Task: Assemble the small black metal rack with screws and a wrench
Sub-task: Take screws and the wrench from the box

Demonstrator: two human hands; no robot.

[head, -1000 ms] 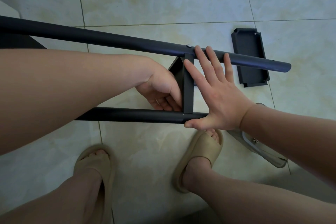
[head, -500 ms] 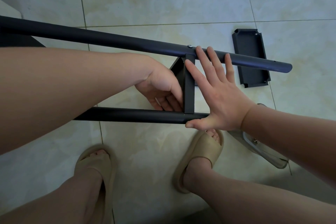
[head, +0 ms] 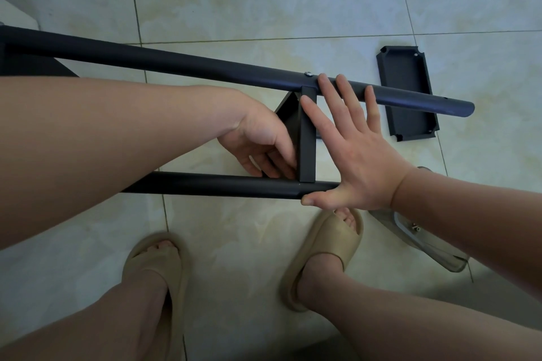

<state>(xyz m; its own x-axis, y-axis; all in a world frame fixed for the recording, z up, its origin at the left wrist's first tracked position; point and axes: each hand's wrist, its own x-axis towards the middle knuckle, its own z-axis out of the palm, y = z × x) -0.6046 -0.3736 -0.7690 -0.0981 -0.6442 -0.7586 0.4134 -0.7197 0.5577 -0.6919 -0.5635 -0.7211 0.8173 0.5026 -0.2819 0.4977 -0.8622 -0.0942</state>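
The black rack frame lies across the floor: a long upper tube (head: pixel 181 63), a shorter lower tube (head: pixel 211 184) and a flat cross plate (head: pixel 308 138) joining them. A silver screw head (head: pixel 308 74) sits on the upper tube above the plate. My left hand (head: pixel 258 141) reaches between the tubes, fingers curled against the plate's left side; whether it holds something there is hidden. My right hand (head: pixel 357 152) lies flat and spread on the plate's right side, fingertips on the upper tube, thumb on the end of the lower tube.
A loose black tray-shaped panel (head: pixel 407 97) lies on the tiles behind the upper tube's right end. A clear plastic bag with small parts (head: pixel 422 240) rests under my right forearm. My feet in beige slippers (head: pixel 322 255) stand just below the frame.
Hardly anything moved; the frame and both hands sit very slightly further right in view, and both hands stay pressed against the cross plate.
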